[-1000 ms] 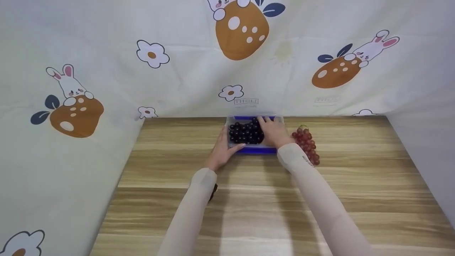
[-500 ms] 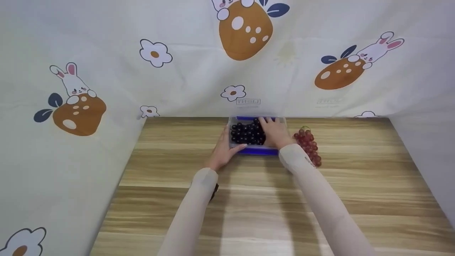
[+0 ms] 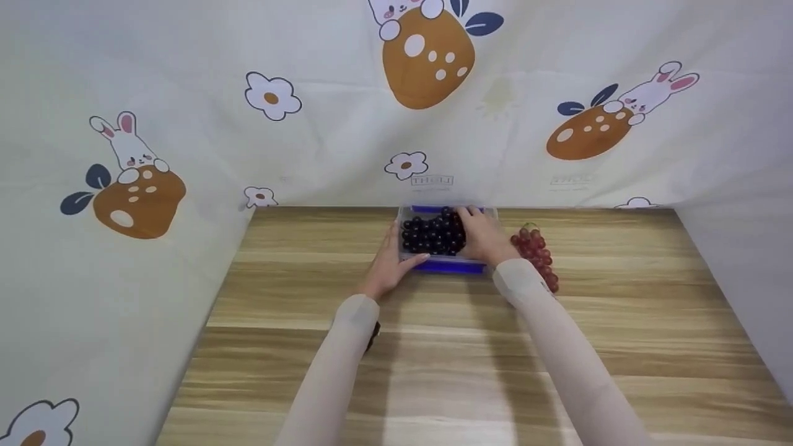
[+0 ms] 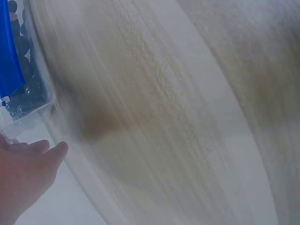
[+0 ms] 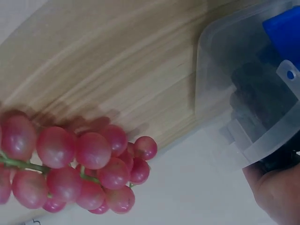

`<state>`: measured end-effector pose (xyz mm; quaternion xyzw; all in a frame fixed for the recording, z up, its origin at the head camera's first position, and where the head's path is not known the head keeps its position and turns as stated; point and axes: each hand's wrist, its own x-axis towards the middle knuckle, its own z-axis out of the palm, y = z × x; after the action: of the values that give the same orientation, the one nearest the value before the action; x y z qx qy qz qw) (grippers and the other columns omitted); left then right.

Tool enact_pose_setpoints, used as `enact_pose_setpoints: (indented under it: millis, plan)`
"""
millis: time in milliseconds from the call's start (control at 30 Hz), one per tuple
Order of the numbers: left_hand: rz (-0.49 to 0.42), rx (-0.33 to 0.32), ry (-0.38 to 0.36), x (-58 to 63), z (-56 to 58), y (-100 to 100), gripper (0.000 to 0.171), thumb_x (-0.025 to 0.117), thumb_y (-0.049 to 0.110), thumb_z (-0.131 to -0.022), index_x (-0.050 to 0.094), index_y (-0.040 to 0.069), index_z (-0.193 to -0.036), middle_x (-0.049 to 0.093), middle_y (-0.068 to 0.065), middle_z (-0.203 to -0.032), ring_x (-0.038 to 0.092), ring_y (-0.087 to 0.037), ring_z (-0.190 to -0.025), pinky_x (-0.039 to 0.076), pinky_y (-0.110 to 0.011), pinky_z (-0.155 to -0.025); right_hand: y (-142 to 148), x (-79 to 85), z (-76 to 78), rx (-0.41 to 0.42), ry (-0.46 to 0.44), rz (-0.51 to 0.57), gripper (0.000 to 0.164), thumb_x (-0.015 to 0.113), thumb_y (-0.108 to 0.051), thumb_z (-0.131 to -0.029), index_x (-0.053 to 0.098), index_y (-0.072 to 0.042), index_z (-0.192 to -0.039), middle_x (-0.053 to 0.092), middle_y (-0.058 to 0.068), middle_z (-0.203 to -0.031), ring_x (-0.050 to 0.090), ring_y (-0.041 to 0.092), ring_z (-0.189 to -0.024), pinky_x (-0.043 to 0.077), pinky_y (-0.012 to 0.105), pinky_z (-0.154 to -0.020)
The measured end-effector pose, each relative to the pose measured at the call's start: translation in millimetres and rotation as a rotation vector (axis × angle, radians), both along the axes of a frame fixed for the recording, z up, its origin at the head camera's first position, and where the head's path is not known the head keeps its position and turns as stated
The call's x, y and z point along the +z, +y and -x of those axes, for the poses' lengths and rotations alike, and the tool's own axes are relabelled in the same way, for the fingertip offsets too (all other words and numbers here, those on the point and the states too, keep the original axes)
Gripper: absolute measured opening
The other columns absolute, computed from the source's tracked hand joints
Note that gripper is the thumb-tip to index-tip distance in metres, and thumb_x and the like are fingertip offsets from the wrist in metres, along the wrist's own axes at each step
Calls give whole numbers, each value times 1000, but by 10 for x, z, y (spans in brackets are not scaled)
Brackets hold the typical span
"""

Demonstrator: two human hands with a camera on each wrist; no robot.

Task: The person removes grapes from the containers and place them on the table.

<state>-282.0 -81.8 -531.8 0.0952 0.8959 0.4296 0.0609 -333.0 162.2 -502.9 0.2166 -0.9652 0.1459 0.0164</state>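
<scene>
A clear plastic box [image 3: 449, 259] with blue clips [image 3: 449, 267] stands at the back of the table. Inside it lies a bunch of dark grapes [image 3: 430, 235]. My left hand [image 3: 385, 265] braces the box's front left corner, fingers straight along the left wall and thumb on the front rim. Over the right part of the box, my right hand [image 3: 485, 238] has its fingers bent round the right end of the dark grapes; its fingertips are partly hidden. In the right wrist view, dark grapes [image 5: 281, 159] show against that hand, by the rim. Just right of the box lies a bunch of red grapes [image 3: 536, 254].
The wood-patterned table [image 3: 310, 371] stretches in front and to both sides. Behind it hangs a pale cloth [image 3: 328, 136] with printed rabbits and flowers, close to the back of the box. The red grapes lie near my right sleeve [image 3: 557, 328].
My right hand has drawn slightly back to the right and its fingers are more bent; the grapes' right end has shifted a little with it. The left hand stays on the box.
</scene>
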Motion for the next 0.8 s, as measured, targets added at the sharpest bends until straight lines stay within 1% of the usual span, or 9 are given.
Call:
enact_pose_setpoints:
  millis: [133, 267, 500, 667, 800]
  plan:
    - [4, 1, 1, 13, -10, -5, 107, 69, 49, -101, 3, 0, -169, 9, -27, -174, 13, -41, -162, 13, -52, -133, 10, 14, -20, 4, 1, 72, 91, 95, -19, -72, 49, 1, -148, 58, 29, -142, 57, 53, -127, 46, 61, -114]
    - [-1, -12, 13, 25, -11, -6, 106, 69, 46, -101, 2, -2, -168, 8, -28, -174, 11, -41, -162, 12, -51, -133, 23, 24, -40, -5, 1, 104, 93, 97, -17, -69, 51, 1, -148, 58, 29, -142, 55, 54, -128, 44, 61, -115]
    - [-22, -9, 15, 43, -22, -7, 104, 70, 44, -101, 4, -2, -168, 10, -28, -174, 13, -42, -162, 13, -52, -133, 51, 17, -48, -40, -39, 180, 93, 97, -15, -68, 51, 2, -147, 57, 28, -144, 55, 50, -132, 47, 58, -114]
    - [-9, -10, 12, 36, -20, -7, 104, 69, 45, -101, 5, -2, -168, 9, -27, -174, 13, -41, -162, 13, -51, -133, 54, 10, -67, -62, -36, 227, 92, 97, -14, -67, 52, 3, -145, 58, 28, -143, 55, 48, -132, 46, 56, -116]
    - [3, -11, 4, 34, -18, -8, 105, 69, 47, -101, 4, -2, -168, 8, -27, -175, 12, -40, -162, 12, -51, -133, 55, -1, -89, -85, -45, 269, 91, 96, -13, -67, 52, 3, -145, 59, 26, -143, 54, 47, -133, 45, 55, -117]
